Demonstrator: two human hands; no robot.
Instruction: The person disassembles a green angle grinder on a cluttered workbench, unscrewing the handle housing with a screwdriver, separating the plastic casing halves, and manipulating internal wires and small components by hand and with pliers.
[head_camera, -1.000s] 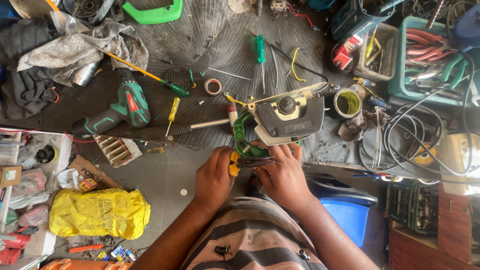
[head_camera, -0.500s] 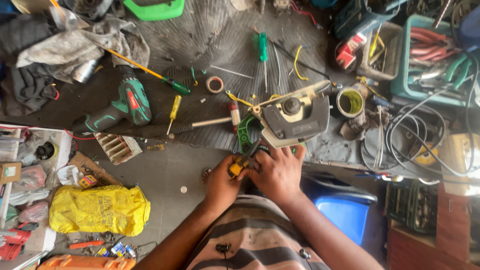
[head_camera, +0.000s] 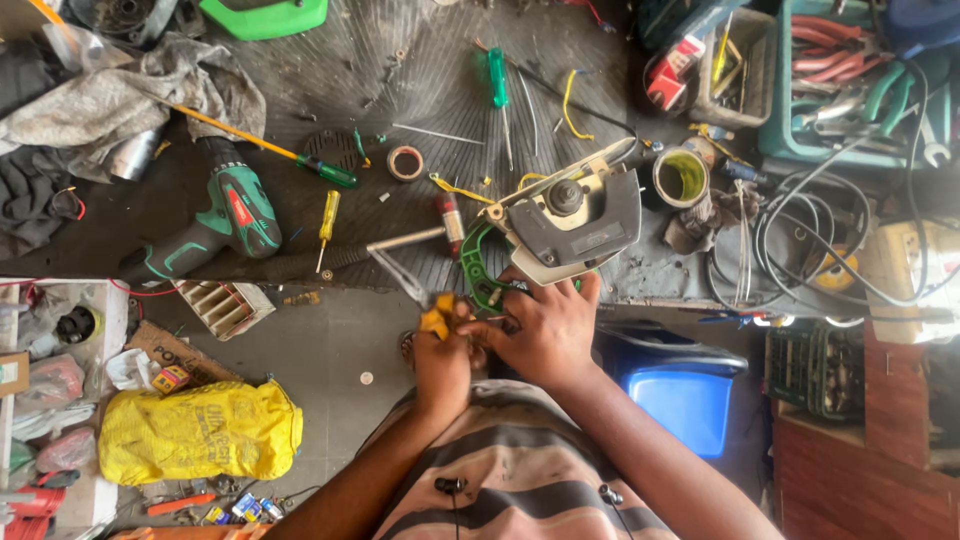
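Note:
My left hand (head_camera: 443, 362) is closed around the yellow handles of a pair of pliers (head_camera: 432, 317); the metal jaws point up and left over the bench edge. My right hand (head_camera: 545, 328) lies just to the right, touching my left, its fingers on the green handle (head_camera: 478, 268) of a grey and cream power tool (head_camera: 570, 222). That tool rests on the dark ribbed mat (head_camera: 420, 90) directly above both hands. What the pliers' jaws grip, if anything, is not visible.
A green cordless drill (head_camera: 215, 225), yellow and green screwdrivers (head_camera: 327, 222), a tape roll (head_camera: 405, 162) and a hammer (head_camera: 420, 238) lie on the mat. Black cables (head_camera: 820, 250) and tool trays (head_camera: 840, 90) are at right. A yellow bag (head_camera: 195, 432) and blue bin (head_camera: 685, 400) sit below.
My hands have drawn together until they touch. My left hand has closed on the yellow pliers and raised them, while my right hand slid left onto the tool's green handle.

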